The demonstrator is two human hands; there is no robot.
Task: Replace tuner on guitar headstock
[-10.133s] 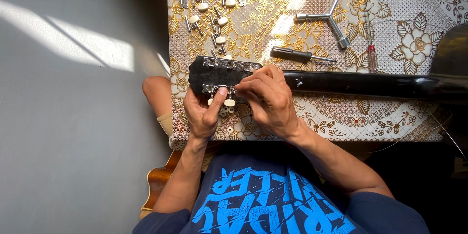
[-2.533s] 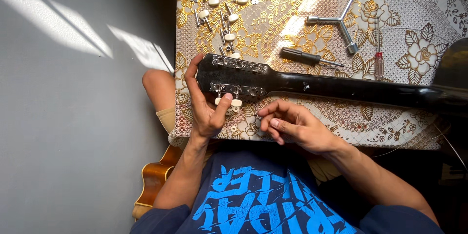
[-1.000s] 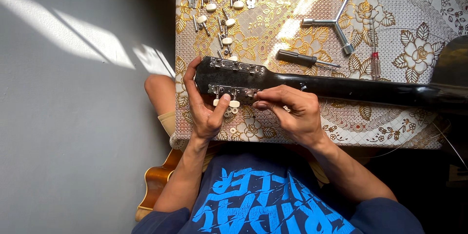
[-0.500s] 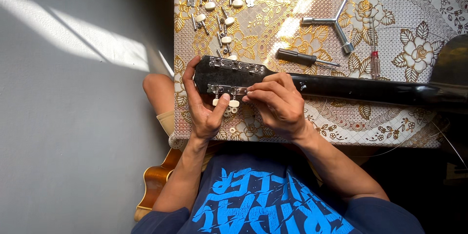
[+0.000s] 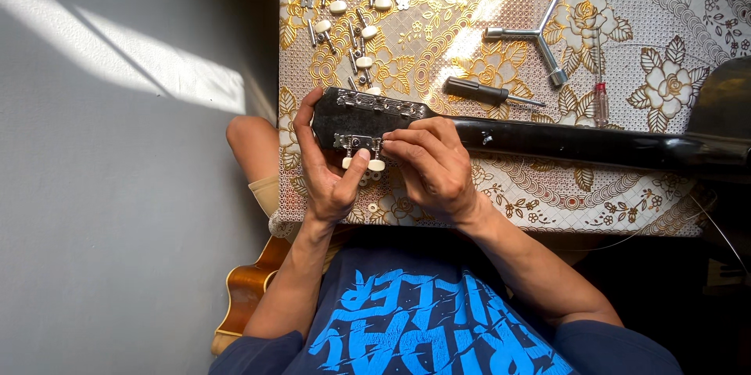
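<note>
A black guitar neck (image 5: 579, 143) lies across the table, its headstock (image 5: 356, 118) at the left. My left hand (image 5: 325, 172) wraps around the end of the headstock, thumb on a white tuner knob (image 5: 352, 161) on the near edge. My right hand (image 5: 434, 164) rests on the headstock's near side, fingertips pinched at the tuning machine strip (image 5: 361, 143) beside a second white knob (image 5: 376, 165). A strip of tuners (image 5: 379, 102) runs along the far edge.
A gold floral tablecloth (image 5: 641, 86) covers the table. On it lie loose tuning pegs (image 5: 344, 23), a black-handled screwdriver (image 5: 485, 94), a three-arm wrench (image 5: 540, 35) and a small red-tipped tool (image 5: 600, 101). A brown guitar body (image 5: 244, 293) leans below the table's left.
My right hand, off the neck near the table edge 2.5 s ago, has come back onto the headstock and shifted left to the near-side tuners. My left hand keeps its hold.
</note>
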